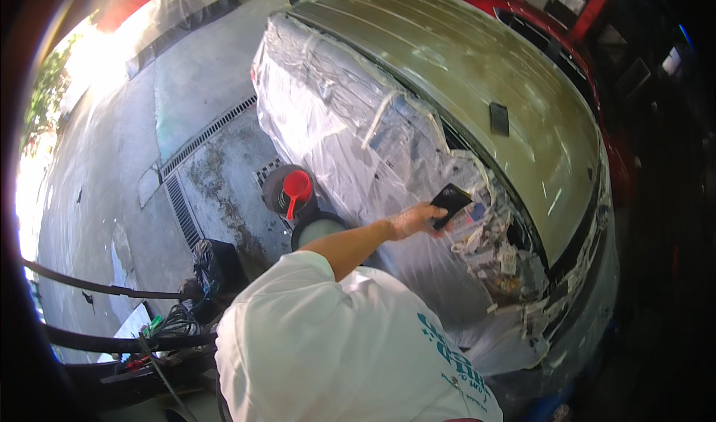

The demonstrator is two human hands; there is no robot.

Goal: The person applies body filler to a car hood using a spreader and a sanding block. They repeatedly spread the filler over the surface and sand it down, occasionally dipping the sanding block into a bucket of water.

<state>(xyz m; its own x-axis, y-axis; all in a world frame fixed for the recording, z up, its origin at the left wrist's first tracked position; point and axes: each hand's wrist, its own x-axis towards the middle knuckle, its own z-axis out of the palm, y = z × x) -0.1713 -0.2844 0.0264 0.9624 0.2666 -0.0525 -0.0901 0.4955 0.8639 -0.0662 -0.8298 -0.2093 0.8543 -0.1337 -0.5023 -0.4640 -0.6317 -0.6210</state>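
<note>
Blown-out daylight upper left, dark fisheye rim

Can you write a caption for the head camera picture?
A hand holds a black block against the plastic sheet masking a car beside its sanded panel.

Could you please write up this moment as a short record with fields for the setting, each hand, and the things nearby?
Setting: a car roof panel, dull olive and sanded-looking, with windows masked in clear plastic sheeting and newspaper
Visible hand: reaches from under a white sleeve and holds a black sanding block at the masked roof edge; which hand it is cannot be told
Other hand: not in view
On roof: a second dark block, lying loose
On ground: a bucket holding a red scoop, a drain grate, hoses
</note>
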